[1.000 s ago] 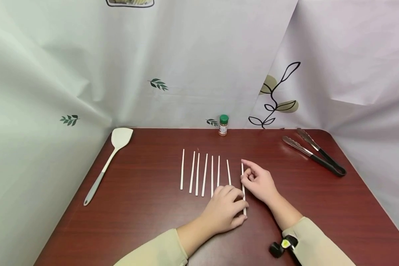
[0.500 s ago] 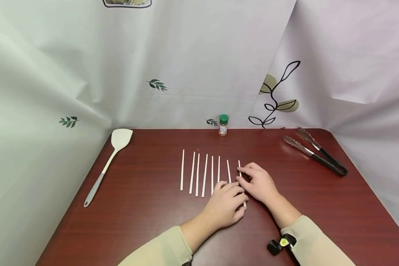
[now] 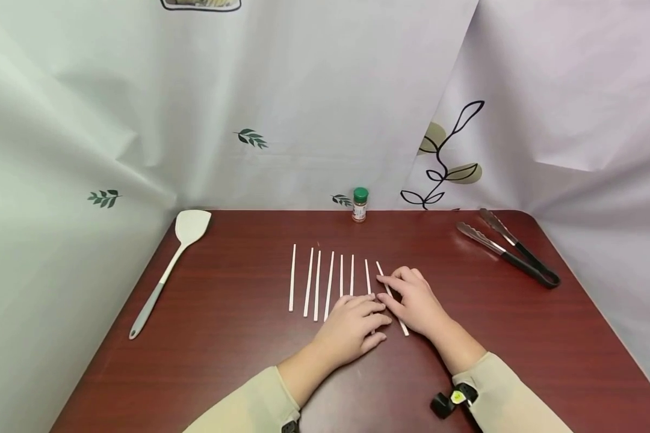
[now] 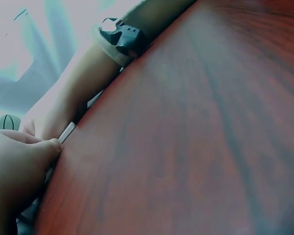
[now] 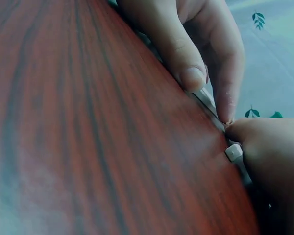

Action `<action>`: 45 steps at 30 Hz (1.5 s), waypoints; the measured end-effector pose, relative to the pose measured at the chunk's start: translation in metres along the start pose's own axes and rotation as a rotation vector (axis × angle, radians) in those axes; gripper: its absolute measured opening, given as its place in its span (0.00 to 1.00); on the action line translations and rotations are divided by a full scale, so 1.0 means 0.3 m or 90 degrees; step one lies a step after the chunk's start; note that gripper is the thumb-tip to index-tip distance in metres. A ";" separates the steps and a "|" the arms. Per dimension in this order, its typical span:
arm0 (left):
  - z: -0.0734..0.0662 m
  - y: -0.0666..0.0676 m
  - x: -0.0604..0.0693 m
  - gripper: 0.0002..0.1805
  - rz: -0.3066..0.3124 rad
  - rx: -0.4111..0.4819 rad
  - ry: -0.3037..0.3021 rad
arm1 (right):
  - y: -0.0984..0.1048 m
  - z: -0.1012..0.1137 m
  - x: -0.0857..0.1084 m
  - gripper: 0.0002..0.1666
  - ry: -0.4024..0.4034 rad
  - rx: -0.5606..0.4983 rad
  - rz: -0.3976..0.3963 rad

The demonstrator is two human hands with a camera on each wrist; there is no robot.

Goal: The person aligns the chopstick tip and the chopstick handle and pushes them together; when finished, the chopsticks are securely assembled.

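Several white chopsticks (image 3: 292, 278) lie side by side on the dark red table. My right hand (image 3: 414, 304) pinches the rightmost chopstick (image 3: 404, 329), which slants, its near end farthest right. In the right wrist view, the right thumb and a finger (image 5: 228, 93) lie on either side of it, with a pale square end (image 5: 233, 152) beyond. My left hand (image 3: 352, 328) rests low over the near ends beside the right hand, fingers bent downward. It covers most of the near half of the second chopstick from the right (image 3: 368, 276); whether it grips that one is hidden.
A white spatula with a grey handle (image 3: 165, 273) lies at the left. Metal tongs with black handles (image 3: 511, 249) lie open at the right. A green-capped spice jar (image 3: 360, 205) stands at the back edge. White cloth (image 3: 303, 108) closes off the back and sides.
The rightmost chopstick's far end has swung left while its near end has come out from under my left fingers. My right hand has shifted slightly left; the left has drawn back from that chopstick.
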State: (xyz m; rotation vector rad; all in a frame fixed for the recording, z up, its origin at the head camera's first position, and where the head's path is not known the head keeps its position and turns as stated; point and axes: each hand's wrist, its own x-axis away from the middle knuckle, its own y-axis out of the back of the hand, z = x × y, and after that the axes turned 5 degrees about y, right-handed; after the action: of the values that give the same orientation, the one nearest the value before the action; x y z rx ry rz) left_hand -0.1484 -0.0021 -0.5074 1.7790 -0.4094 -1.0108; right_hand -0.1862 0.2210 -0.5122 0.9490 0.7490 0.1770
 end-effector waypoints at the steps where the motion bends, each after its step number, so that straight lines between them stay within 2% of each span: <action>1: 0.004 0.000 -0.002 0.15 -0.001 0.003 0.001 | 0.001 0.000 -0.002 0.22 0.000 0.006 0.002; 8: 0.023 -0.005 0.002 0.19 0.013 0.020 -0.001 | 0.004 0.007 -0.004 0.18 -0.021 0.019 0.014; 18: 0.034 0.017 0.005 0.16 0.101 -0.013 -0.004 | 0.000 0.009 -0.009 0.16 -0.035 0.018 -0.001; 24: 0.056 0.020 0.003 0.16 0.138 -0.002 -0.004 | -0.010 0.008 -0.015 0.15 -0.057 0.016 0.017; 31: 0.078 0.009 0.005 0.16 0.131 0.014 -0.011 | -0.016 0.004 -0.023 0.16 -0.062 0.012 0.027; 40: 0.081 0.006 -0.012 0.15 0.114 -0.003 -0.024 | -0.011 0.007 -0.026 0.16 -0.063 0.003 0.025; 45: 0.078 0.020 -0.015 0.19 0.092 -0.005 -0.037 | -0.003 -0.001 -0.025 0.18 -0.076 -0.046 -0.012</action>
State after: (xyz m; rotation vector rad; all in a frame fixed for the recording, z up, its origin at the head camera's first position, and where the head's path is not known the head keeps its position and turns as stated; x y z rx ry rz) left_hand -0.1683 -0.0157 -0.5036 1.6907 -0.5616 -0.9622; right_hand -0.1922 0.2173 -0.5092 0.8753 0.6372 0.1287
